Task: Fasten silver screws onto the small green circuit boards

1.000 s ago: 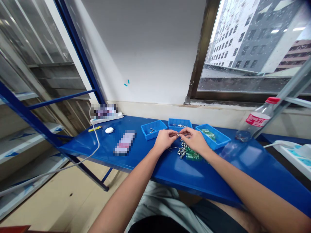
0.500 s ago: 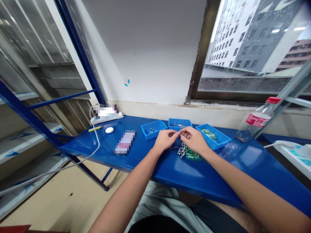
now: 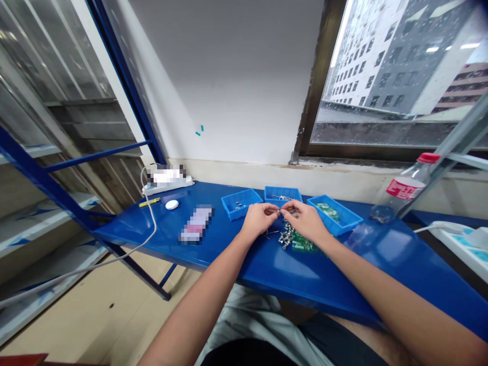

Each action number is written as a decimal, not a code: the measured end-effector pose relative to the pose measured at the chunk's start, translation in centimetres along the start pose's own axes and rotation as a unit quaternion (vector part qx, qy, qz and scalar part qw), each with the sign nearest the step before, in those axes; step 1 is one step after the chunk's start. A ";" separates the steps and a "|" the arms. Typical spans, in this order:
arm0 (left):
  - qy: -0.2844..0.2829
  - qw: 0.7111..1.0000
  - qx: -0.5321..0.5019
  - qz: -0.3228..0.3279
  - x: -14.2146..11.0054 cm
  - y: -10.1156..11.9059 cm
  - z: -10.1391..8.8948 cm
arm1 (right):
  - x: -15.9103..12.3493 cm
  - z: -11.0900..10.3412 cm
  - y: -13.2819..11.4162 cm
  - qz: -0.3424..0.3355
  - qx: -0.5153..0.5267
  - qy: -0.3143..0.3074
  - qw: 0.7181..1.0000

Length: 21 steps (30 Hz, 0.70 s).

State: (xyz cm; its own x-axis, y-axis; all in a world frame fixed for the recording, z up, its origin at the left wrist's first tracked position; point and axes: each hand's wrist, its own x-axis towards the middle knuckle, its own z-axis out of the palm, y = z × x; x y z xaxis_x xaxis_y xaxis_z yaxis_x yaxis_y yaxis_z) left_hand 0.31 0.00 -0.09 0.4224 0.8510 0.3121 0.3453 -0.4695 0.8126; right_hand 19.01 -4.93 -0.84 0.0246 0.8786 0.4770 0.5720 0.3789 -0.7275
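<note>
Together, L hand (image 3: 259, 219) & R hand (image 3: 303, 218) pinch metal pc (image 3: 279, 210)

Sm. silvery pc (image 3: 279, 211), mostly hidden, btwn L fingers (image 3: 271, 207) & R fingers (image 3: 290, 204), shape unclear

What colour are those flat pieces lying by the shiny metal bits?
Green. The flat pieces show best in the head view, beside the metal bits.

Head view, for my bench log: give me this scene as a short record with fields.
Left hand: pinching a small metal piece
Right hand: pinching the same piece
Near hands: loose metal pieces, green pieces on blue table
Left tray: a few small pieces
Middle tray: thin metal rods
Right tray: more green pieces
Bottle: right of trays, red cap
</note>
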 end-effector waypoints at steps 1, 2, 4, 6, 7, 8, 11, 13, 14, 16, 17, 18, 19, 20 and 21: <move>-0.002 1.000 0.000 0.004 0.0 0.0 0.0 | 0.0 0.0 0.1 0.002 0.000 0.000 1.000; -0.002 1.000 0.000 0.008 0.0 -0.1 0.1 | 0.1 0.1 0.3 0.004 0.002 -0.001 1.000; -0.001 1.000 -0.004 0.017 0.0 -0.1 0.1 | 0.1 0.2 0.6 0.010 0.011 -0.005 1.000; 0.003 0.999 -0.019 0.028 0.1 -0.1 0.2 | 0.2 0.3 0.8 0.015 0.025 -0.006 1.000; 0.006 0.999 -0.028 0.032 0.1 -0.1 0.2 | 0.2 0.4 0.8 0.016 0.031 -0.004 0.999; 0.008 0.999 -0.037 0.032 0.1 -0.1 0.1 | 0.2 0.4 0.8 0.016 0.037 0.000 0.999; 0.013 0.998 -0.061 0.019 0.0 0.0 0.1 | 0.2 0.5 0.8 0.020 0.047 0.016 0.999; 0.013 0.997 -0.072 0.009 0.0 0.0 0.1 | 0.1 0.5 0.7 0.020 0.046 0.026 0.998; 0.013 0.997 -0.076 0.007 0.0 0.0 0.1 | 0.1 0.5 0.7 0.018 0.043 0.029 0.998; 0.014 0.997 -0.080 0.006 0.0 -0.1 0.2 | 0.1 0.6 0.7 0.012 0.035 0.034 0.999; 0.015 0.997 -0.082 0.007 0.0 -0.2 0.2 | 0.0 0.6 0.7 0.009 0.033 0.036 0.999; 0.017 0.996 -0.084 0.009 0.0 -0.3 0.2 | 0.0 0.6 0.8 0.006 0.034 0.037 0.999; 0.019 0.996 -0.084 0.013 0.1 -0.4 0.1 | 0.0 0.6 0.8 0.003 0.037 0.037 0.999; 0.023 0.996 -0.084 0.018 0.1 -0.5 0.1 | -0.1 0.7 0.8 0.000 0.042 0.036 0.998; 0.027 0.996 -0.082 0.023 0.1 -0.7 0.1 | -0.1 0.7 0.8 -0.004 0.049 0.035 0.998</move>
State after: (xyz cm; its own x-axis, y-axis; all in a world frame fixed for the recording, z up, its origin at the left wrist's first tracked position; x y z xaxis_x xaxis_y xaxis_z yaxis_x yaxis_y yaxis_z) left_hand 0.18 0.38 -0.63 0.3871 0.8432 0.3731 0.1837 -0.4670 0.8650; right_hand 18.89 -4.50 -1.80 0.0784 0.8542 0.5140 0.4892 0.4163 -0.7664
